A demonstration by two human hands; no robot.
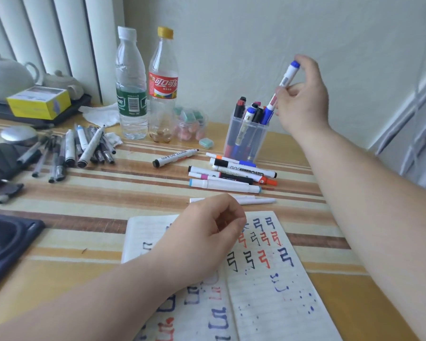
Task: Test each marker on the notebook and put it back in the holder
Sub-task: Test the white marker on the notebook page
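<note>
pinching marker at mouth of holder, right hand fingers curled round barrel. left hand loosely curled, empty, on notebook. holder crowded: marker could snag, tip it.

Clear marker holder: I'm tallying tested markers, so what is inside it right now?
The holder has several markers standing in it, red, blue and black ends showing. The right hand holds a blue marker at its rim. The exact count is hidden by overlap.

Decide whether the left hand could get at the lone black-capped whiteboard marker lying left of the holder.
Probably yes: the left hand holds nothing, and only tablecloth lies between it and the marker.
</note>
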